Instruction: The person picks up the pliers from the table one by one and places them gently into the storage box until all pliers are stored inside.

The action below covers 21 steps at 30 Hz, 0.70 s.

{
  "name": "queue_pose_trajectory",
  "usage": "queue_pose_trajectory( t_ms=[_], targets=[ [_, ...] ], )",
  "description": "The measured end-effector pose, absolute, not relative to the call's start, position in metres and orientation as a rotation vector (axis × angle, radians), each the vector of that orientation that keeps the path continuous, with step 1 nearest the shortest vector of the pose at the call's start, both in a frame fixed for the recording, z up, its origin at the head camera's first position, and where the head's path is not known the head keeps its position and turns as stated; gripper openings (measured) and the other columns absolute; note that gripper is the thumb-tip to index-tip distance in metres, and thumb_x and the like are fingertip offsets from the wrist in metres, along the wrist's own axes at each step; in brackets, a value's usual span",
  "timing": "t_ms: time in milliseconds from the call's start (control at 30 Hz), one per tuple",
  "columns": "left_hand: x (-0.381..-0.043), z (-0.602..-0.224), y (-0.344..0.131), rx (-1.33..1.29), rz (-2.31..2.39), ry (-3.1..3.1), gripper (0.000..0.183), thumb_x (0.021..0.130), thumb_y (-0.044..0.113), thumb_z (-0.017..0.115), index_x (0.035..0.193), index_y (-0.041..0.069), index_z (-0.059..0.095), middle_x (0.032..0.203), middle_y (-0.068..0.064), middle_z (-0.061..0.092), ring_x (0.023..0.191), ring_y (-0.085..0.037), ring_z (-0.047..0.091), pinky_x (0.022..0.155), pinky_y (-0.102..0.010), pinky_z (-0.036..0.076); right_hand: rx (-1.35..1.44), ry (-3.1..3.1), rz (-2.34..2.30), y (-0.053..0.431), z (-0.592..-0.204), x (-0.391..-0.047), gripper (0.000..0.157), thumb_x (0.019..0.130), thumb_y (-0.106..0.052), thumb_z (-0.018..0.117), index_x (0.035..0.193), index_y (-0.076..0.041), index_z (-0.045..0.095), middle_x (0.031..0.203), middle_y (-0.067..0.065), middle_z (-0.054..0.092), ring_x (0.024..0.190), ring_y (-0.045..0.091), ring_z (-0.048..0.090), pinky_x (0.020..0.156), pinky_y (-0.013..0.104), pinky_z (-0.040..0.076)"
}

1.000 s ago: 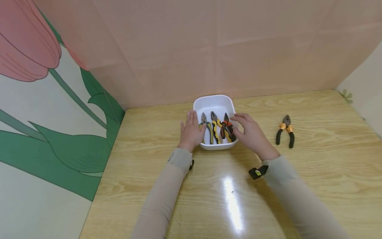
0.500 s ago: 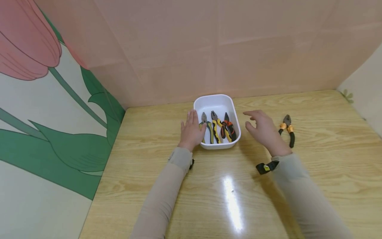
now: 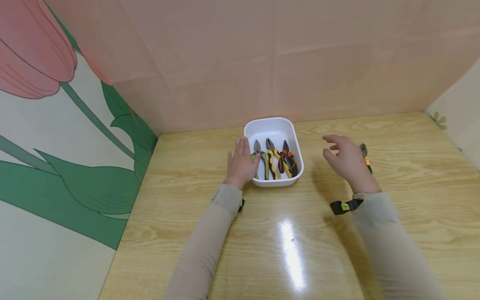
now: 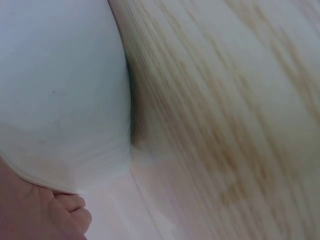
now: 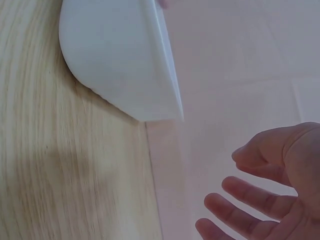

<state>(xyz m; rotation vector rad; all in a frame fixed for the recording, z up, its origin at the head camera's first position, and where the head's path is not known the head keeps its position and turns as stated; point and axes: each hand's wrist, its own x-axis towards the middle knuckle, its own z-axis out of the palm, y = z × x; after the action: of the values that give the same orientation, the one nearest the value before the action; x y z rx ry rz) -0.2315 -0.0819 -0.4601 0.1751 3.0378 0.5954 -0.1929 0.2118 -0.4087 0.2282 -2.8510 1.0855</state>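
Observation:
A white plastic tub [image 3: 273, 182] stands on the table with 3 pairs of pliers inside. From left to right these are green-and-yellow pliers [image 3: 266, 163], yellow-and-black pliers [image 3: 272, 166] and red-and-black pliers [image 3: 291, 161]. My left hand [image 3: 241, 166] rests on the tub's left rim, fingers extended; the left wrist view has the tub's outer wall [image 4: 65, 90] and some fingers at its edge. Right of the tub, my right hand [image 3: 348, 160] holds nothing, fingers loosely bent and apart. It partly hides orange-and-black pliers [image 3: 363, 150] lying on the table.
The wooden table [image 3: 180, 200] meets a pink cloth-like backdrop [image 3: 217, 83] just behind the tub. A wall painted with a tulip and leaves [image 3: 90, 175] borders the left side, and a pale wall [image 3: 461, 104] the right.
My right hand has left the tub's right rim and moved right, now overlapping the orange-and-black pliers. My left hand and the pliers in the tub stay put.

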Motion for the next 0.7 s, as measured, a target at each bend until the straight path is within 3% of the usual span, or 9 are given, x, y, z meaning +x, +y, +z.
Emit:
queue_pose_trajectory(
  t_ms=[267,467,700],
  targets=[
    [-0.233,-0.461,-0.081,0.174,0.585,3.034,0.076,0.108,0.048,0.036,0.163,0.007,0.002,0.171,-0.008,0.001,0.156,-0.021,-0.003,0.125,-0.055,0.006,0.148,-2.819,1.142,0.232,-0.414,-0.194,0.049,0.104,-0.012,0.051,0.148,0.008,0.042,0.142,0.037,0.044,0.118,0.055,0.052,0.083,0.064,0.052],
    [-0.235,-0.462,-0.082,0.162,0.572,3.026,0.077,0.108,0.049,0.035,0.163,0.008,0.000,0.171,-0.007,-0.001,0.155,-0.017,-0.008,0.125,-0.055,0.005,0.061,-2.860,1.141,0.248,-0.416,-0.197,0.052,0.105,-0.017,0.048,0.150,0.007,0.038,0.142,0.038,0.045,0.120,0.056,0.051,0.085,0.066,0.051],
    [-0.234,-0.462,-0.081,0.163,0.578,3.032,0.077,0.108,0.049,0.036,0.163,0.007,0.001,0.171,-0.008,0.002,0.156,-0.021,-0.003,0.125,-0.055,0.006,0.009,-2.866,1.129,0.261,-0.417,-0.195,0.052,0.105,-0.019,0.048,0.149,0.009,0.039,0.139,0.039,0.046,0.120,0.057,0.050,0.087,0.067,0.049]
  ],
)
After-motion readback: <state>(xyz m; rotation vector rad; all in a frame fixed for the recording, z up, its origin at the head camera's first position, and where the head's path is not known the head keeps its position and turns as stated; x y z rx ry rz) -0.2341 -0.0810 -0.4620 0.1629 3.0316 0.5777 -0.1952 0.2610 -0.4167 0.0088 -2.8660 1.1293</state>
